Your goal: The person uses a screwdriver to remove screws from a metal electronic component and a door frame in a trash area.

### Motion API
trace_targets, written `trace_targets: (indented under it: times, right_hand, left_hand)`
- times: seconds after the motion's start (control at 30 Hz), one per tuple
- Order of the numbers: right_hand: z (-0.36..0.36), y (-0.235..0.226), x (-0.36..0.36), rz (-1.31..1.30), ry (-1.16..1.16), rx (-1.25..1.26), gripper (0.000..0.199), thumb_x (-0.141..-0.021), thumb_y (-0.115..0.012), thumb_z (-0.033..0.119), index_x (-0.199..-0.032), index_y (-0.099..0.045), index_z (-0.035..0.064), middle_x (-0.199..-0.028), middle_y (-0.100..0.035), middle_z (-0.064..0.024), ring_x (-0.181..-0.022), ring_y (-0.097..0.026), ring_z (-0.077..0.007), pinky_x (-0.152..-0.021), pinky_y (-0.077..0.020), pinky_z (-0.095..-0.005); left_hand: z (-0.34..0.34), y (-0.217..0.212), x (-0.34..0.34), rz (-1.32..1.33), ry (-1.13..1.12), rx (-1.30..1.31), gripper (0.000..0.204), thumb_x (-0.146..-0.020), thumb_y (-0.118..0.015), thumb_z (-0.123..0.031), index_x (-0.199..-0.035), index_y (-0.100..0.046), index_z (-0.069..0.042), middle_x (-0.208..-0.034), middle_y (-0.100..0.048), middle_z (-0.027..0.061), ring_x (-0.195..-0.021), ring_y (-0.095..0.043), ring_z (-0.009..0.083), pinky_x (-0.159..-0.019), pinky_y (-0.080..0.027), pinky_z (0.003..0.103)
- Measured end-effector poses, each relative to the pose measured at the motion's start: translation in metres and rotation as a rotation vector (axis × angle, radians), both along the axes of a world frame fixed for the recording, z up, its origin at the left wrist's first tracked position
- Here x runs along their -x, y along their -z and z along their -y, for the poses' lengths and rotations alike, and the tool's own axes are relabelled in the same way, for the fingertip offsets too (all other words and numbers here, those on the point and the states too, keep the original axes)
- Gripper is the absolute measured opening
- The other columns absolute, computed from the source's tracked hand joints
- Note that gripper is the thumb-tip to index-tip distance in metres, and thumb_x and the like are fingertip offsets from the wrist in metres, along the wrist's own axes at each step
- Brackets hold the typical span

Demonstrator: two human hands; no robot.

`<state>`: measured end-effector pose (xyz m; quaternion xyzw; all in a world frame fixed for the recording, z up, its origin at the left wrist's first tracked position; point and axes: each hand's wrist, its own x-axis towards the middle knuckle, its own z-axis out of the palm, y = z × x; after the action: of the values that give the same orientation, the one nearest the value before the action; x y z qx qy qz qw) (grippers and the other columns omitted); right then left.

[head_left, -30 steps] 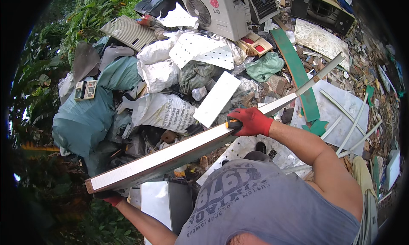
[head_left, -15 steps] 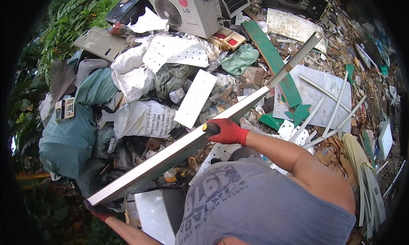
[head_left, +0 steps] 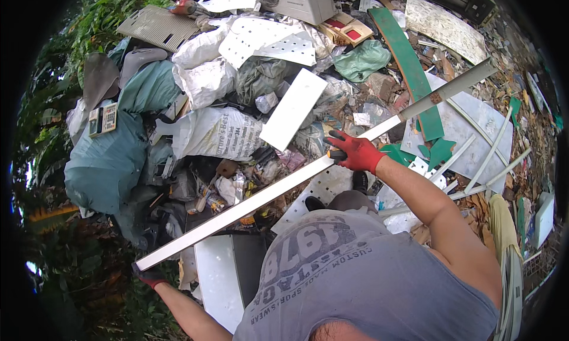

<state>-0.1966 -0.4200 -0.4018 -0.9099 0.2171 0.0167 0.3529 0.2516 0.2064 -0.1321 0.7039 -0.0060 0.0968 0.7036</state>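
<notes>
A long white metal strip (head_left: 261, 199) runs diagonally from lower left to upper right, over a heap of rubbish. My right hand (head_left: 355, 152), in a red glove, grips the strip near its middle. My left hand (head_left: 149, 276), also gloved in red and dark, holds the strip's lower left end; only part of that hand shows beneath it. My grey printed shirt (head_left: 355, 276) fills the lower middle of the view.
The heap holds white sacks (head_left: 216, 133), a teal tarpaulin bundle (head_left: 106, 163), a white flat panel (head_left: 293, 109), a green board (head_left: 412, 68), an air-conditioner unit (head_left: 302, 0) and perforated white sheets (head_left: 267, 39). Thin white strips (head_left: 492, 157) lie at right. Green plants (head_left: 53, 74) border the left.
The strip has swung lower and tilted less steeply, its lower left end dropping. The view has shifted so the heap sits higher in the frame. Both hands keep their grip.
</notes>
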Motion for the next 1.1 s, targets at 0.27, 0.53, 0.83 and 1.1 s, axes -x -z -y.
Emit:
trace_targets:
  times: [0.27, 0.53, 0.83, 1.1]
  right_hand:
    - [-0.024, 0.017, 0.023, -0.123, -0.164, -0.046, 0.091, -0.067, -0.086, 0.047, -0.145, -0.049, 0.0177, -0.15, -0.05, -0.0136, -0.119, -0.063, -0.0347, -0.099, -0.0523, -0.0425]
    - [-0.035, 0.048, 0.012, 0.097, -0.011, 0.024, 0.063, -0.074, -0.083, 0.025, -0.131, -0.059, 0.0142, -0.128, -0.065, -0.0101, -0.109, -0.068, -0.0325, -0.09, -0.0554, -0.0421]
    - [-0.031, 0.052, -0.007, 0.107, -0.065, 0.106, 0.059, -0.075, -0.082, 0.03, -0.128, -0.059, 0.0139, -0.123, -0.066, -0.012, -0.1, -0.069, -0.0357, -0.082, -0.0572, -0.0456]
    - [-0.075, 0.038, -0.079, 0.026, -0.232, 0.114, 0.046, -0.078, -0.076, 0.029, -0.115, -0.057, 0.0117, -0.11, -0.066, -0.0156, -0.094, -0.071, -0.0345, -0.077, -0.0577, -0.0462]
  left_hand:
    - [-0.039, 0.008, 0.005, -0.041, -0.169, -0.004, 0.058, -0.098, -0.041, -0.061, -0.109, -0.063, -0.008, -0.105, -0.068, 0.0117, -0.099, -0.065, 0.0325, -0.091, -0.052, 0.05]
    - [-0.035, 0.024, 0.001, -0.168, -0.206, 0.175, 0.078, -0.095, -0.037, -0.076, -0.118, -0.065, -0.007, -0.11, -0.07, 0.0117, -0.104, -0.065, 0.0296, -0.098, -0.048, 0.043]
    - [0.235, 0.042, 0.176, 0.549, 0.57, -1.532, 0.101, -0.065, -0.087, -0.049, -0.147, -0.044, -0.008, -0.147, -0.045, 0.0172, -0.139, -0.041, 0.0384, -0.12, -0.025, 0.055]
    - [0.374, 0.239, 0.201, 0.23, 1.159, -1.979, 0.063, -0.073, -0.08, -0.023, -0.132, -0.059, -0.014, -0.12, -0.066, 0.0126, -0.117, -0.063, 0.0327, -0.101, -0.048, 0.047]
